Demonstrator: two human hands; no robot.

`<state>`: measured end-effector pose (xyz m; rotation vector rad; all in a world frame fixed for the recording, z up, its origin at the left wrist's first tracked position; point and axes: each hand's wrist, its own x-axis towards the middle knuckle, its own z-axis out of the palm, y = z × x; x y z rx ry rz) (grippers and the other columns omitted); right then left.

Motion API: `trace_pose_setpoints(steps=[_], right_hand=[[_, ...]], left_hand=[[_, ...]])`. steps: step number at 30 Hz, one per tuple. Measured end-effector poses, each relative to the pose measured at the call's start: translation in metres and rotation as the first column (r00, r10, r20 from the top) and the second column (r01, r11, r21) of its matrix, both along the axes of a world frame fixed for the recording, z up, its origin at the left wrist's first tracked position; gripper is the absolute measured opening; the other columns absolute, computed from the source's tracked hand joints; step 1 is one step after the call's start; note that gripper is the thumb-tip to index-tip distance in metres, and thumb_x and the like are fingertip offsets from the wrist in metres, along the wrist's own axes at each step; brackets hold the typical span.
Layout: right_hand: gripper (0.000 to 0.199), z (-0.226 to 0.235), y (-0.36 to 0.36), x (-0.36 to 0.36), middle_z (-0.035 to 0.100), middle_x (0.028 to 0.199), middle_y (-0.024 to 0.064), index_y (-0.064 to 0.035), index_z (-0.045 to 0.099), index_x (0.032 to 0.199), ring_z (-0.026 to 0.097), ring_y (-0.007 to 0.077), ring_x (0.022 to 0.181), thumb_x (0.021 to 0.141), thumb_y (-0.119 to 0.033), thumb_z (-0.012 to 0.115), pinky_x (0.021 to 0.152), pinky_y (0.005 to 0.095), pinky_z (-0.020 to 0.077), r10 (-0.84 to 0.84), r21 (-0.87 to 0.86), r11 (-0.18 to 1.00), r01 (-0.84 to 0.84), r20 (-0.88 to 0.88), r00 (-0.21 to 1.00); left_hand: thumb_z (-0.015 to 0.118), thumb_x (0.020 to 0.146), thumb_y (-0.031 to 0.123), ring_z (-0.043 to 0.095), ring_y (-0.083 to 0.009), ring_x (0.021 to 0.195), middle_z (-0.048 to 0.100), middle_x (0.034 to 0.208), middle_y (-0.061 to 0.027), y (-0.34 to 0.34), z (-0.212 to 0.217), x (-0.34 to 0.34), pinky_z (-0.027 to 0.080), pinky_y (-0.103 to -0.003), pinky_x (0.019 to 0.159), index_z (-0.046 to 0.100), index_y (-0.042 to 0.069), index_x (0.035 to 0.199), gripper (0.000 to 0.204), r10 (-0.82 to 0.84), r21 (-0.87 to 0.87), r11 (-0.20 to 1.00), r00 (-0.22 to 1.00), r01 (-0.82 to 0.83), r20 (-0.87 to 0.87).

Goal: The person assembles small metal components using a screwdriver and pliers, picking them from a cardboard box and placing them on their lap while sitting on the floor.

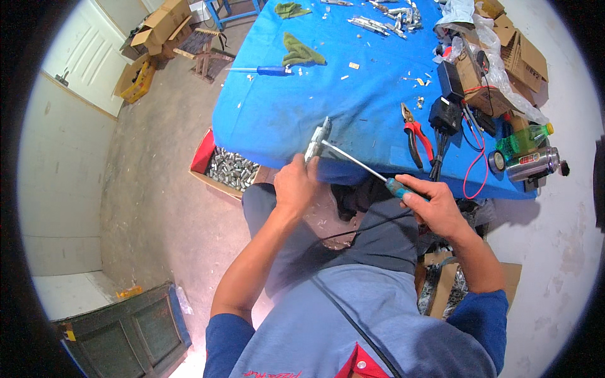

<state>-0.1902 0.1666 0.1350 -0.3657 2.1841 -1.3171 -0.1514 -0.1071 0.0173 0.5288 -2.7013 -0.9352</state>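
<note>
The left hand (295, 184) has its grip clenched round the lower end of a small metal fitting (317, 140), held upright at the near edge of the blue worktop (283, 107). The right hand (435, 205) is closed on the teal handle of a long screwdriver (359, 164), whose tip meets the fitting's side. The fitting looks rigid, smooth and probably heavy for its size, so I judge it best held low on the body, clear of the tip. The cloth-covered worktop is strewn with bits, red-handled pliers (416, 140), a black adapter (446, 113), green rags (301, 51) and another blue screwdriver (268, 70). Below, on the bare concrete floor, sits a box of metal parts (230, 167).
</note>
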Motion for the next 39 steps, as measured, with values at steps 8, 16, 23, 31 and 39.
trace_pose_setpoints(steps=[8, 16, 23, 31, 39], right_hand=[[0.039, -0.014, 0.001, -0.004, 0.066, 0.082, 0.0029, -0.0066, 0.061, 0.132, 0.051, 0.0039, 0.056, 0.095, -0.018, 0.061, 0.050, 0.0213, 0.0437, -0.052, -0.056, 0.997, 0.058, 0.090, 0.995], [0.038, -0.016, -0.006, -0.011, 0.065, 0.081, 0.0023, -0.0053, 0.061, 0.132, 0.050, 0.0037, 0.056, 0.096, -0.018, 0.060, 0.050, 0.0211, 0.0429, -0.065, -0.051, 0.996, 0.070, 0.094, 0.993], [0.038, -0.003, -0.007, -0.029, 0.064, 0.079, 0.0014, -0.0063, 0.062, 0.132, 0.048, 0.0034, 0.057, 0.096, -0.019, 0.059, 0.050, 0.0215, 0.0407, 0.077, 0.016, 0.997, -0.076, -0.026, 0.997], [0.040, -0.024, 0.003, -0.051, 0.065, 0.082, 0.0069, -0.0058, 0.059, 0.133, 0.046, 0.0041, 0.047, 0.096, -0.021, 0.059, 0.040, 0.0174, 0.0328, -0.037, -0.214, 0.966, 0.146, 0.444, 0.895], [0.039, -0.079, -0.021, -0.001, 0.070, 0.088, 0.0108, -0.0034, 0.060, 0.131, 0.058, 0.0108, 0.058, 0.095, -0.018, 0.060, 0.054, 0.0233, 0.0458, -0.121, -0.291, 0.932, 0.217, 0.315, 0.941]], left_hand=[[0.057, 0.095, 0.035, 0.062, -0.0485, 0.071, 0.063, 0.072, -0.0284, 0.001, -0.001, -0.002, 0.046, -0.057, 0.066, 0.059, -0.002, 0.086, 0.038, 0.004, 0.017, 1.000, 0.999, -0.005, 0.039], [0.060, 0.095, 0.034, 0.062, -0.0463, 0.066, 0.062, 0.066, -0.0261, 0.000, -0.005, -0.001, 0.046, -0.055, 0.061, 0.055, 0.001, 0.082, 0.036, -0.008, -0.043, 0.999, 1.000, 0.007, -0.021], [0.061, 0.096, 0.034, 0.060, -0.0442, 0.061, 0.059, 0.063, -0.0234, 0.002, -0.007, 0.001, 0.044, -0.052, 0.056, 0.054, 0.001, 0.079, 0.038, -0.026, -0.091, 0.996, 0.996, 0.018, -0.086], [0.059, 0.095, 0.032, 0.062, -0.0472, 0.066, 0.062, 0.066, -0.0267, 0.001, -0.003, -0.003, 0.046, -0.056, 0.062, 0.054, 0.000, 0.081, 0.035, -0.010, -0.030, 1.000, 0.998, 0.008, -0.054], [0.055, 0.099, 0.040, 0.060, -0.0442, 0.065, 0.060, 0.065, -0.0243, 0.002, -0.017, -0.007, 0.044, -0.051, 0.060, 0.058, -0.004, 0.080, 0.048, 0.007, 0.078, 0.997, 1.000, -0.005, -0.021]])
